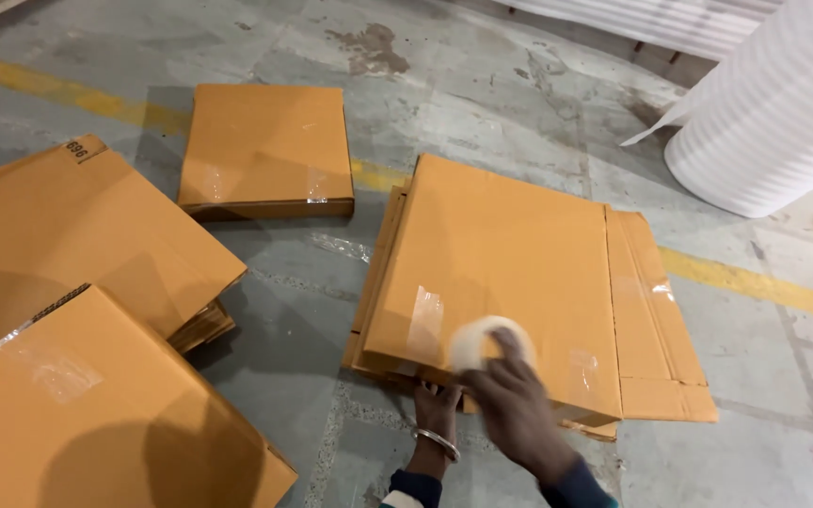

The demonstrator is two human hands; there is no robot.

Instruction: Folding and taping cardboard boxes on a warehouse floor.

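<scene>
Your right hand [517,400] holds the tape roll [489,344] on the flattened carton [510,254] lying on the floor [482,103]; your left hand [436,406] grips its near edge. Taping appears in hand; steady the carton.

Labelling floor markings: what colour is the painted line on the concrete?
Yellow painted floor line, worn; head view shows it best.

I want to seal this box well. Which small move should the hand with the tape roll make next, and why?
Probably press the tape roll down onto the box near its front edge: the right hand holds it there, and the left hand grips that edge.
</scene>
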